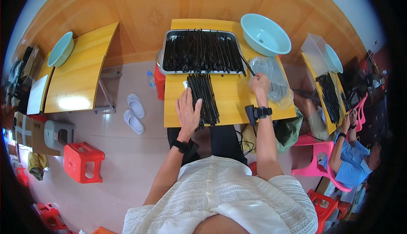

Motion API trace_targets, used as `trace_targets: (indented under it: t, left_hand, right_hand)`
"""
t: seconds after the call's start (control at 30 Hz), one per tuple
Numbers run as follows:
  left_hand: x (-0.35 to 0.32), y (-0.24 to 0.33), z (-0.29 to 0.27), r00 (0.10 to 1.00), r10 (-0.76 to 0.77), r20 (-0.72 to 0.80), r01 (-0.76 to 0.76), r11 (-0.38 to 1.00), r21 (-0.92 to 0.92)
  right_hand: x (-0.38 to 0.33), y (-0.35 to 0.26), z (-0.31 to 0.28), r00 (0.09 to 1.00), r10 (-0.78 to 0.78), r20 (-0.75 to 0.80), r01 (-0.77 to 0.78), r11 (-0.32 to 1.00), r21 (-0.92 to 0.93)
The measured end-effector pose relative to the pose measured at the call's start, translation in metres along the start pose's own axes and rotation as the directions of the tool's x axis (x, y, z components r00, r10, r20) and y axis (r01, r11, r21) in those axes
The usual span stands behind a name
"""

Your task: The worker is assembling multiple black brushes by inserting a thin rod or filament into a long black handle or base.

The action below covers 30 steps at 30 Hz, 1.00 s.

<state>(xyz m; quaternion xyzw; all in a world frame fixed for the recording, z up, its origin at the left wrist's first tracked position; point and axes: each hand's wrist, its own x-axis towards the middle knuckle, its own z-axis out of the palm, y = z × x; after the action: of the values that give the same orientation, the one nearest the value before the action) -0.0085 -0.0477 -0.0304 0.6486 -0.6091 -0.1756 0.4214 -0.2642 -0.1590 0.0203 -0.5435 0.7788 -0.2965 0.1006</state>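
Long, thin black sticks fill a metal tray [205, 73] at the back of my yellow table [235, 102]. In front of the tray, a smaller bundle of similar black sticks [204, 98] lies on the tabletop, pointing roughly toward me. My left hand [186, 109] rests flat along the bundle's left side, fingers stretched out and thumb over the sticks. To the right, my right hand [260, 85] is closed on one black stick [248, 66], which slants up and left beside the tray's right end. Just beyond that hand is a clear plastic bag [273, 79].
A light blue basin [265, 35] stands at the table's back right corner. At the left is another yellow table [76, 81] with a basin. A red stool [84, 162] and white slippers [135, 113] are on the floor. Another person [352, 157] handles black sticks at the right.
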Motion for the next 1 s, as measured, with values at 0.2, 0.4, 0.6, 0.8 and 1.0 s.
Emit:
trace_targets:
  t: [0.2,0.4,0.6,0.8,1.0]
  left_hand:
    - [0.0,0.004,-0.004,1.0,-0.011,0.018,0.011,1.0,-0.008]
    - [-0.002,0.003,-0.002,1.0,0.017,0.0,-0.017,1.0,0.022]
    - [0.0,0.003,-0.001,1.0,0.024,0.007,-0.024,1.0,0.005]
    - [0.002,0.001,-0.002,1.0,0.004,0.025,-0.004,1.0,-0.012]
    - [0.001,0.004,-0.006,1.0,0.006,0.022,-0.006,1.0,-0.011]
  right_hand:
    - [-0.085,0.001,-0.036,0.995,-0.083,-0.055,0.1,0.865,0.491]
    - [-0.168,0.014,-0.03,0.989,-0.112,-0.098,0.147,0.842,0.519]
    - [-0.183,0.012,-0.013,0.891,-0.45,-0.059,0.449,0.854,0.264]
    - [-0.16,-0.028,-0.007,0.778,-0.624,0.071,0.596,0.769,0.229]
    - [-0.078,-0.02,-0.004,0.901,-0.415,-0.122,0.432,0.878,0.206]
